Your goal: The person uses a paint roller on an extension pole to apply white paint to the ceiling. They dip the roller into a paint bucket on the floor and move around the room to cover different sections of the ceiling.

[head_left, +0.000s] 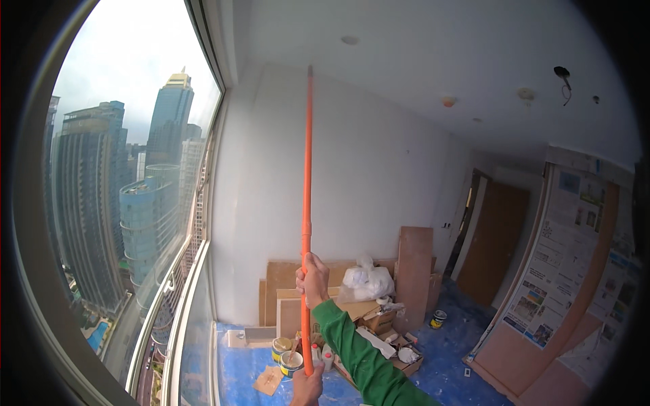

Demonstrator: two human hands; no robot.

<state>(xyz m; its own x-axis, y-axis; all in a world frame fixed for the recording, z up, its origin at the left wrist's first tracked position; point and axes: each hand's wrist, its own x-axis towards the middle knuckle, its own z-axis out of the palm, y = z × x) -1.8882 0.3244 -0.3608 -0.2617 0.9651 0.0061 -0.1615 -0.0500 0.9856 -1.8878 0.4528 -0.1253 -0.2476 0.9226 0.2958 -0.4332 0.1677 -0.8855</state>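
Observation:
A long orange extension pole [307,169] stands almost upright in front of me, its top end close to the ceiling. That far tip is blurred, and I cannot make out what is fixed to it. Partway up the shaft, just below a joint, my right hand [313,279] is wrapped round the pole, the green-sleeved arm coming in from the lower right. Lower down, my left hand [308,387] grips the bottom part of the same pole at the picture's lower edge. The white ceiling [399,40] and white wall [359,169] lie beyond.
A tall window [193,284] runs along the left. Paint cans [291,364], a carton of scraps [409,365], a white plastic bag [365,281] and leaning boards [414,271] stand on blue floor sheeting [237,379]. A newspaper-covered cabinet [542,291] is at right, near a brown door [494,233].

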